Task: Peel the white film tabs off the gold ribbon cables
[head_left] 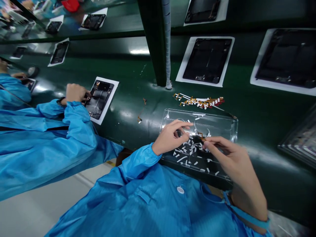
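Observation:
Over a clear plastic tray (234, 130), my right hand (228, 154) pinches a small orange-brown flex cable (201, 135) between thumb and fingertips. My left hand (172, 135) is just left of the cable, its index finger stretched out and its thumb apart from it. Nothing shows clearly between those left fingers. Many small white strips (182, 160) lie scattered in the tray beneath both hands. Behind the tray is a pile of flex cables (201, 101) with white, orange and red parts.
Black device panels on white sheets (208, 61) lie along the green bench (133, 79). A dark post (154, 42) rises behind the tray. One loose flex cable (140, 112) lies left. Stacked clear trays (301, 141) stand right. A co-worker's hand (75, 93) works on a panel at left.

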### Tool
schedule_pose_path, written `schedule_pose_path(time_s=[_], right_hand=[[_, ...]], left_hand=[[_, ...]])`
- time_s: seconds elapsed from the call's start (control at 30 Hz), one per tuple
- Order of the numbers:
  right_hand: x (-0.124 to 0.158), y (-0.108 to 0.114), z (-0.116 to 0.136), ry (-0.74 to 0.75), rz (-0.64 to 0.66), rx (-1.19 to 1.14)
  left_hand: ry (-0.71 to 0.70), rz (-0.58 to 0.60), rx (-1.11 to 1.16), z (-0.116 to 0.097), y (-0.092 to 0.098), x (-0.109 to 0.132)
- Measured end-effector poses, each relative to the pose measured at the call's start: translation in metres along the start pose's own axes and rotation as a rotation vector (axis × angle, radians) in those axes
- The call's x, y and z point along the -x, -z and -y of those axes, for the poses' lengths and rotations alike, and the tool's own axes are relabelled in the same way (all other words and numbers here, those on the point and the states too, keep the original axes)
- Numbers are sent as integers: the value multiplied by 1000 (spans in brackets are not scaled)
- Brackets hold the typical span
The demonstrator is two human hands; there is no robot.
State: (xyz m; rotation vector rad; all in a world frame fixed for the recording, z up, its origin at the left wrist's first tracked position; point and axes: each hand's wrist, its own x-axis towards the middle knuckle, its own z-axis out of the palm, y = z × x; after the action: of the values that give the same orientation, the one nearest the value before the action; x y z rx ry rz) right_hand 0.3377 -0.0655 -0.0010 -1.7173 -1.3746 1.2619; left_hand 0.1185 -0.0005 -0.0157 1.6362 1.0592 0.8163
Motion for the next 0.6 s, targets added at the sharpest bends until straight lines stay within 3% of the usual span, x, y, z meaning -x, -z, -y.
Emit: schedule_pose_path(time_s=[0.13, 0.4, 0.6], right_hand=[[-1, -4, 2, 25, 13, -8], [2, 2, -10, -5, 40, 0], [-2, 2, -13, -15, 21, -18]], left_hand=[[33, 86, 42, -3, -4, -8], [4, 5, 19, -2, 2, -14], [-106, -148, -76, -2, 5, -18]])
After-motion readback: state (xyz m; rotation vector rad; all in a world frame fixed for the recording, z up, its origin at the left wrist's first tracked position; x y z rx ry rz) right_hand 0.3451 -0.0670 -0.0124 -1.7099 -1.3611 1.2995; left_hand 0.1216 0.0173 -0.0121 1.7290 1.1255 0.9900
